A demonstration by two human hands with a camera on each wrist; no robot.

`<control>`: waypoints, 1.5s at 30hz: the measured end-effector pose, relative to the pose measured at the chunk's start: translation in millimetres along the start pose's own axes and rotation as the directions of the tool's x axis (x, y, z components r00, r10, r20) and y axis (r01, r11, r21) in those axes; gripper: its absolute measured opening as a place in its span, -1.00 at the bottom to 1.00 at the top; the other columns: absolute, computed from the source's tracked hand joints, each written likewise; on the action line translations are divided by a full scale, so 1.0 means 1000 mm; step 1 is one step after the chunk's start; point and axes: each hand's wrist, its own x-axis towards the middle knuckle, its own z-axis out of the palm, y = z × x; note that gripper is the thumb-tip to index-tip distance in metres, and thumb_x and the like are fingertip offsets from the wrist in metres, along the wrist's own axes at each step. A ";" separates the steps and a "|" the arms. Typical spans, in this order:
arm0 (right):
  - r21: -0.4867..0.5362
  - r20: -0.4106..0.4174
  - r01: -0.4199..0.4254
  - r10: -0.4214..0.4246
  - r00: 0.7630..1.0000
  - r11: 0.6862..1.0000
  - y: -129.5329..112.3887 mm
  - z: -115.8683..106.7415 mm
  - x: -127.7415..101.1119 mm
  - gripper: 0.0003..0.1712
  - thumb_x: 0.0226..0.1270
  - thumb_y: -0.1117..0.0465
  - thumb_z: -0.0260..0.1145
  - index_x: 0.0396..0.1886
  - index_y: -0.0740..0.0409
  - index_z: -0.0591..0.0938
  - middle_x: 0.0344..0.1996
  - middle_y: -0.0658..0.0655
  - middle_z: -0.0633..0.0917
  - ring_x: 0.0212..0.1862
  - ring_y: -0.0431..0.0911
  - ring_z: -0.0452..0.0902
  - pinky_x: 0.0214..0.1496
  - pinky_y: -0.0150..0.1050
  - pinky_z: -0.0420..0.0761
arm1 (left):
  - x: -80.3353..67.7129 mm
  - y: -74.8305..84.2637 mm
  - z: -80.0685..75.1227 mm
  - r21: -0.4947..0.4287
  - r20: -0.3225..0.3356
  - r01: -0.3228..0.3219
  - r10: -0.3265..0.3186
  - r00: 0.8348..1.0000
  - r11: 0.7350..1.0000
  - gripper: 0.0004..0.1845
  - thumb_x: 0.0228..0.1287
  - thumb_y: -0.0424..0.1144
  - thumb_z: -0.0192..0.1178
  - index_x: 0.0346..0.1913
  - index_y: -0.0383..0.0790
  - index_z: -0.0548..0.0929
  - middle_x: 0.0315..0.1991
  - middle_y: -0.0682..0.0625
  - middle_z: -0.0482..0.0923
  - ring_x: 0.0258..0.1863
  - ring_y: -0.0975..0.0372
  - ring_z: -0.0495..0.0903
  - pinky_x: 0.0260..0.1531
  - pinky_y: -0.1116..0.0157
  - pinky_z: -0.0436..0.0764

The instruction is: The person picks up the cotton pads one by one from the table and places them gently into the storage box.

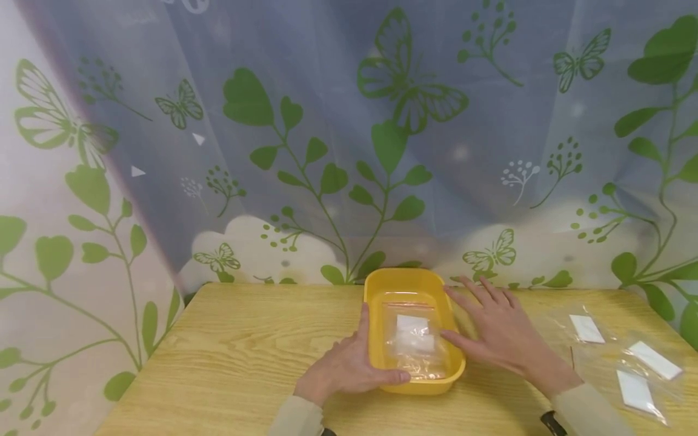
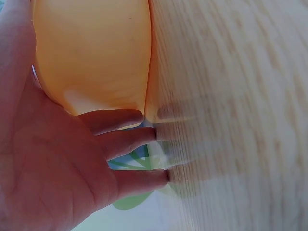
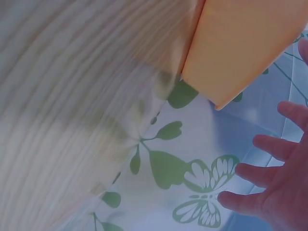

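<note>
We find the left hand touching the yellow tray of bagged white pieces, the right hand at its right; both have fingers spread.

Left hand and right hand extend their fingers, thumbs apart.
</note>
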 end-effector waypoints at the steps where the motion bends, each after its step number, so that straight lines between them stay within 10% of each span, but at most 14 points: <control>1: -0.004 -0.005 -0.001 0.001 1.000 1.000 0.001 0.000 -0.002 -0.10 0.27 -0.40 0.31 0.51 -0.13 0.42 0.50 0.24 0.41 0.44 0.41 0.32 0.25 0.54 0.41 | 0.000 0.000 0.000 -0.004 0.000 -0.002 0.002 1.000 1.000 0.55 -0.04 0.50 0.40 0.63 0.02 -0.55 0.45 -0.38 0.38 0.26 -0.24 0.57 0.22 -0.19 0.58; 45: -0.049 -0.003 -0.163 0.163 0.987 0.986 0.090 -0.031 -0.064 -0.04 0.20 -0.35 0.42 0.50 -0.04 0.41 0.38 0.40 0.47 0.30 0.47 0.38 0.12 0.51 0.41 | -0.001 -0.001 0.000 -0.015 -0.001 -0.004 0.004 1.000 1.000 0.55 -0.04 0.49 0.41 0.63 0.01 -0.54 0.50 -0.34 0.32 0.33 -0.24 0.51 0.35 -0.26 0.44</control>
